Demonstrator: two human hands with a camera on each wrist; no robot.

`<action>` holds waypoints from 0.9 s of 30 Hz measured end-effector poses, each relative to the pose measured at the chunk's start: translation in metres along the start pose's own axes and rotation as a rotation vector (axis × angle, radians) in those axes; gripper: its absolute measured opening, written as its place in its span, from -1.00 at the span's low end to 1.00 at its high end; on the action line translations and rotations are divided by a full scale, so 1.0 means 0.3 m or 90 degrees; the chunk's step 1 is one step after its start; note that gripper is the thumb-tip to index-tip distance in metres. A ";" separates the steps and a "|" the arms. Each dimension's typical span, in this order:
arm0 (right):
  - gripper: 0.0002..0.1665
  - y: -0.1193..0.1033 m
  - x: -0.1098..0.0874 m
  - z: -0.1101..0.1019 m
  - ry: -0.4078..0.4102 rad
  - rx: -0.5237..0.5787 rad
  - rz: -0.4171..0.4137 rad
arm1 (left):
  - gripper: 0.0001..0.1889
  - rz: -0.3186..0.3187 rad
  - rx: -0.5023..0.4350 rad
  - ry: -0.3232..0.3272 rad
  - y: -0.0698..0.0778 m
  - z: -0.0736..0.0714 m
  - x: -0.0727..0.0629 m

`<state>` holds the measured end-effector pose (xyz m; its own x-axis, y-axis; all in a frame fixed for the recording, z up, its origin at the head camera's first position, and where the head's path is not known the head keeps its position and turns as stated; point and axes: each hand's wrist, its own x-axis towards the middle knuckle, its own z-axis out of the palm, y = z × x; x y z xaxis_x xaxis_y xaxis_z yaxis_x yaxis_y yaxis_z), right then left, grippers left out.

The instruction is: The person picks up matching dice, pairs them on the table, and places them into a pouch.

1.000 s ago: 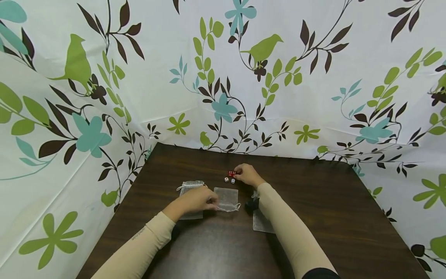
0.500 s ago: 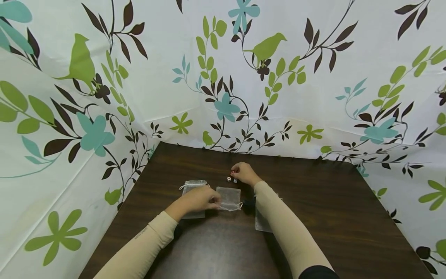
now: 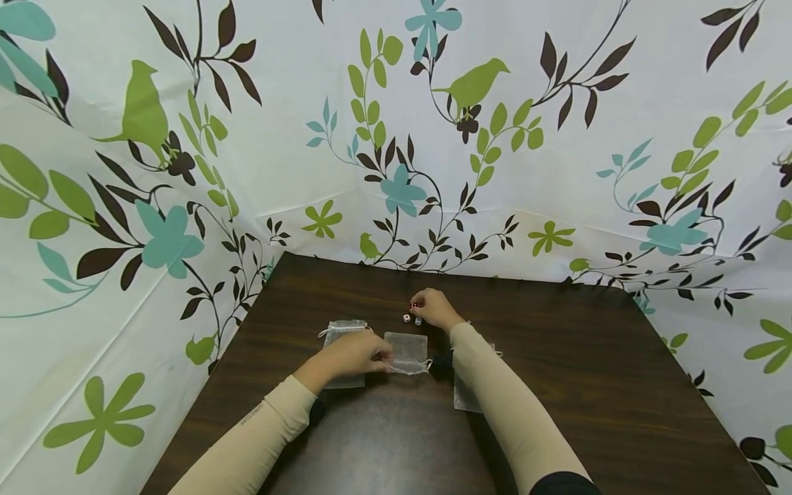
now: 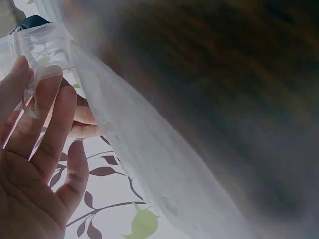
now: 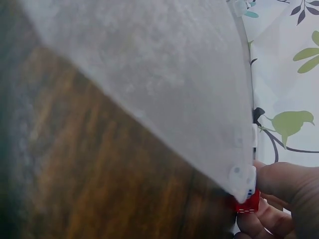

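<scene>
My left hand (image 3: 349, 354) pinches the drawstring end of a small sheer white pouch (image 3: 405, 345) lying mid-table; in the left wrist view its cord (image 4: 31, 102) hangs between thumb and forefinger. Beyond the pouch, my right hand (image 3: 437, 309) holds red dice (image 3: 416, 304) in its fingertips, partly hidden by them. Just in front of those fingers sit a white die (image 3: 406, 318) and a second, pale die (image 3: 418, 321). The right wrist view has a red die (image 5: 247, 205) against the fingers, with a white die (image 5: 250, 180) overlapping it.
A second sheer pouch (image 3: 344, 333) lies partly beneath my left hand. Another pouch (image 3: 465, 393) is partly covered by my right forearm. The dark wood table (image 3: 557, 364) meets a patterned cloth wall (image 3: 278, 151) at its back and sides.
My right fingers have closed round the red dice, which showed more fully a second ago. My left hand stays on the middle pouch. The head view has shifted slightly.
</scene>
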<state>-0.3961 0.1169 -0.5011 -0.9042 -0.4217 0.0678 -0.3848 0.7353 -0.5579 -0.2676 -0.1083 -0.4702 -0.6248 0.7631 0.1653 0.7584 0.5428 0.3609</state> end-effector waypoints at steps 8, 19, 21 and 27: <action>-0.84 0.007 0.010 0.003 -0.001 0.005 0.015 | -0.81 -0.007 0.006 -0.004 0.003 -0.003 -0.002; -0.81 -0.032 0.008 -0.054 0.059 -0.006 -0.027 | -0.81 -0.007 0.004 -0.006 -0.001 0.009 0.009; -0.78 -0.056 0.003 -0.079 0.058 -0.008 -0.042 | -0.81 -0.007 -0.001 -0.006 -0.002 0.008 0.008; -0.78 -0.135 -0.033 -0.173 0.041 -0.016 -0.058 | -0.82 -0.015 -0.019 -0.010 -0.003 0.007 0.009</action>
<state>-0.3811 0.1187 -0.4363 -0.8752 -0.4527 0.1703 -0.4693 0.7093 -0.5260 -0.2695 -0.1059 -0.4721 -0.6397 0.7555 0.1417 0.7370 0.5505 0.3921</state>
